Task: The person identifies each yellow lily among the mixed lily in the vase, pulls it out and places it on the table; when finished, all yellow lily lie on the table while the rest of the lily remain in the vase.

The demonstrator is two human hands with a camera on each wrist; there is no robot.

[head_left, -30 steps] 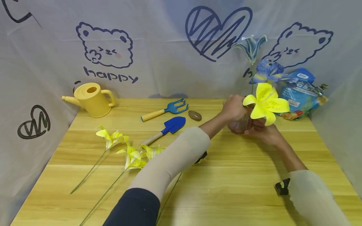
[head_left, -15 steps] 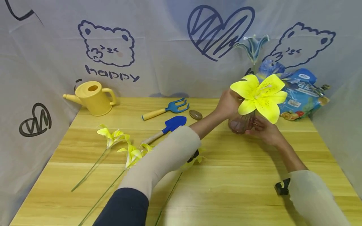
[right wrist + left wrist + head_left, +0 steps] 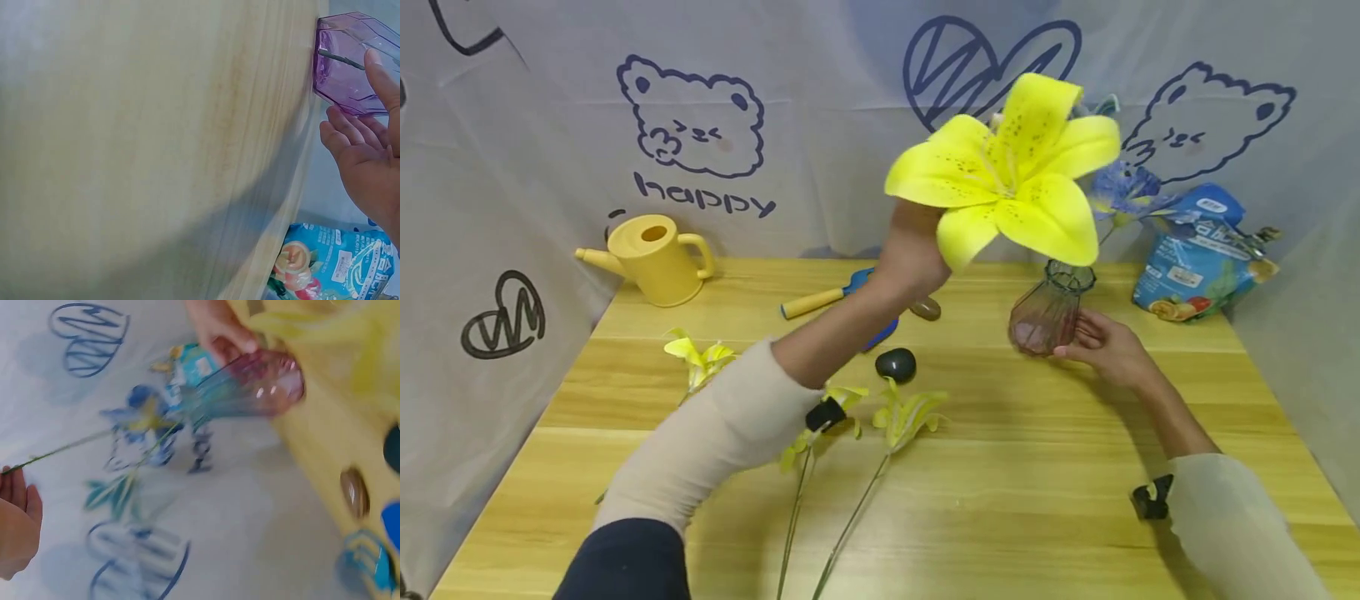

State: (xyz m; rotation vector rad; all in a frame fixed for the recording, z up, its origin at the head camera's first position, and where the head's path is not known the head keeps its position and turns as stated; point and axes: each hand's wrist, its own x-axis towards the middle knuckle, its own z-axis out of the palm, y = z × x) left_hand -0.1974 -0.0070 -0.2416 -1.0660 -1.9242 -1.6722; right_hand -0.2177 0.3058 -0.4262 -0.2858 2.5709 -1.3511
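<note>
My left hand (image 3: 913, 254) is raised above the table, left of the vase, and holds a yellow artificial lily (image 3: 1007, 175) whose big bloom partly covers the fingers. In the left wrist view a thin green stem (image 3: 62, 450) runs out from the fingers. My right hand (image 3: 1108, 346) holds the ribbed glass vase (image 3: 1041, 321) low on its right side, thumb in front. Pink below and bluish at the neck, the vase stands upright on the table. A blue-purple flower (image 3: 1123, 196) leans out of it; a pale blue lily (image 3: 112, 494) is mostly hidden in the head view.
More yellow lilies (image 3: 910, 417) lie on the wooden table, partly under my left arm. Beyond them are a black stone (image 3: 896, 365), a brown stone (image 3: 927, 309), a blue trowel (image 3: 882, 335) and a hand fork (image 3: 812, 303). A yellow watering can (image 3: 658, 267) and a blue bag (image 3: 1187, 262) stand behind.
My left hand has moved away from the vase, left and upward, carrying the yellow lily closer to the head camera. My right hand stays at the vase. The black stone has come into sight.
</note>
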